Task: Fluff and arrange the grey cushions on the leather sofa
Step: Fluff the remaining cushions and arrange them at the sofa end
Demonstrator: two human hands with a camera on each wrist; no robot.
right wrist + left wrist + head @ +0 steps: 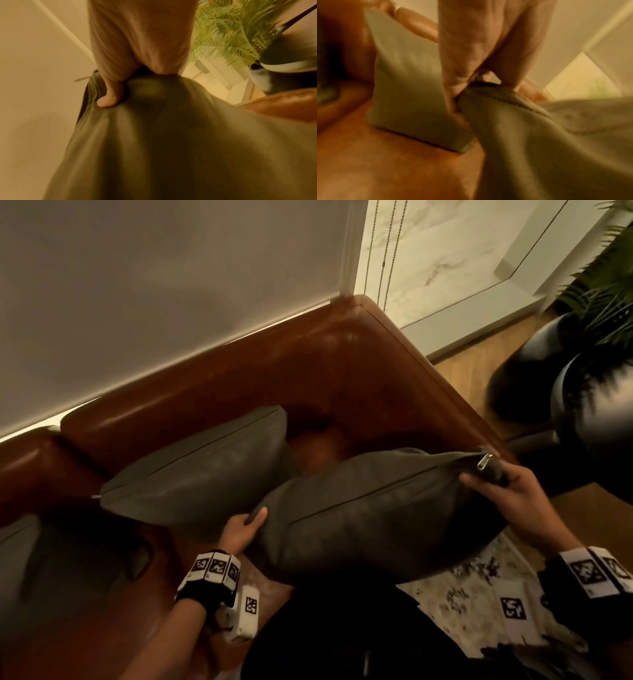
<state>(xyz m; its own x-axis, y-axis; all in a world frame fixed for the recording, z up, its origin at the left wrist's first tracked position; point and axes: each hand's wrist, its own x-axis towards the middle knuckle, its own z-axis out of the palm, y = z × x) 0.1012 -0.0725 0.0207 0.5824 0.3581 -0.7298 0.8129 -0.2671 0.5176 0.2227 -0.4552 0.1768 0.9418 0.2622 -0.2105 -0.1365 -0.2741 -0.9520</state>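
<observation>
I hold a grey cushion [370, 515] up off the brown leather sofa [239, 378], near its right armrest. My left hand [245, 529] grips the cushion's left corner [481, 92], and my right hand [503, 491] grips its right corner [145, 88] beside the zip pull. A second grey cushion [202, 470] leans upright against the sofa back just left of it [406, 81]. At the far left edge lies a third grey cushion [61, 556], blurred.
A pale blind [154, 285] hangs behind the sofa. Right of the armrest stand black round pots [589, 405] with a green fern [228, 33] on wooden floor. A patterned rug [462, 594] lies below the held cushion.
</observation>
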